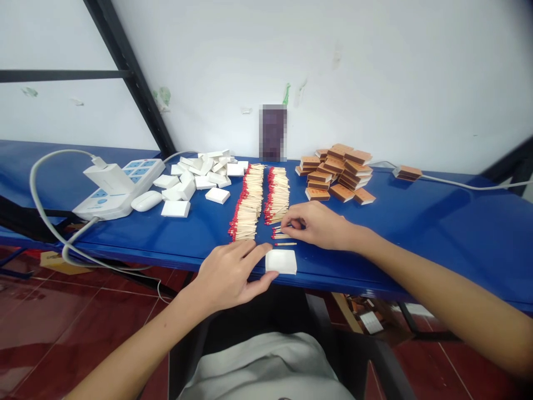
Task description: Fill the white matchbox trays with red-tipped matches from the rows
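A small white matchbox tray (281,261) lies at the front edge of the blue table. My left hand (233,272) grips its left end, with the thumb at the near corner and a finger at the far one. Just beyond it, my right hand (318,226) pinches at a few red-tipped matchsticks (280,236) below the right-hand row of matches (278,194); its fingertips partly cover them. One loose matchstick (285,244) lies between that hand and the tray. A second, longer row of matches (249,205) stretches away beyond my left hand.
White matchbox trays (204,175) are heaped at the back left, beside a white earbud case (146,201) and a power strip (144,169) with a plugged-in charger. Brown matchboxes (335,169) are piled at the back right. A cable (470,189) runs along the wall.
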Tool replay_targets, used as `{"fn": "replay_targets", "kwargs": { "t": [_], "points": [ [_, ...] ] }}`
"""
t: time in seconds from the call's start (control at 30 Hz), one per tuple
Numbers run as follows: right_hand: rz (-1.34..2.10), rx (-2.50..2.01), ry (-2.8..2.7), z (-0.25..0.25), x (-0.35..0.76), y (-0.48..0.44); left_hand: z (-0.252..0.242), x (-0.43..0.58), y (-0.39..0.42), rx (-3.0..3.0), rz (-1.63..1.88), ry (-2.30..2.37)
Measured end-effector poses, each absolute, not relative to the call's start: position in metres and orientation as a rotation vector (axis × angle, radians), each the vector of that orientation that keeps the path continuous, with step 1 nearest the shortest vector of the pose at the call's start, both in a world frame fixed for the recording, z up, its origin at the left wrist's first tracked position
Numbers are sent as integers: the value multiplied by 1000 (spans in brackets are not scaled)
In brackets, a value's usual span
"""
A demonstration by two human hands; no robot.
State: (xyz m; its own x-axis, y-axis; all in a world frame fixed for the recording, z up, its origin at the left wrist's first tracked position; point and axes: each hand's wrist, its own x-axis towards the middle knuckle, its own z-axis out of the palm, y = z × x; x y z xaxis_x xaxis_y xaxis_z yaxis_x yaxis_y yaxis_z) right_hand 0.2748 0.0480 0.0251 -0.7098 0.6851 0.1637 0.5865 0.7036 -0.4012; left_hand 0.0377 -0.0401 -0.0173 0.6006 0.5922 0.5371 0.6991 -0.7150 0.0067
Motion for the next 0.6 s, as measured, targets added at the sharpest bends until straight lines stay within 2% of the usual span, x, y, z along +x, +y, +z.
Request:
{"fn": "replay_targets", "kwargs": {
  "t": [0.27, 0.6],
  "points": [
    [556, -1007, -2597, 30, 274, 43, -20, 38, -40, -2630, -762, -1075],
    [415, -947, -2688, 33, 273, 39, -19, 37, -38, -2631, -765, -1054]
  ]
}}
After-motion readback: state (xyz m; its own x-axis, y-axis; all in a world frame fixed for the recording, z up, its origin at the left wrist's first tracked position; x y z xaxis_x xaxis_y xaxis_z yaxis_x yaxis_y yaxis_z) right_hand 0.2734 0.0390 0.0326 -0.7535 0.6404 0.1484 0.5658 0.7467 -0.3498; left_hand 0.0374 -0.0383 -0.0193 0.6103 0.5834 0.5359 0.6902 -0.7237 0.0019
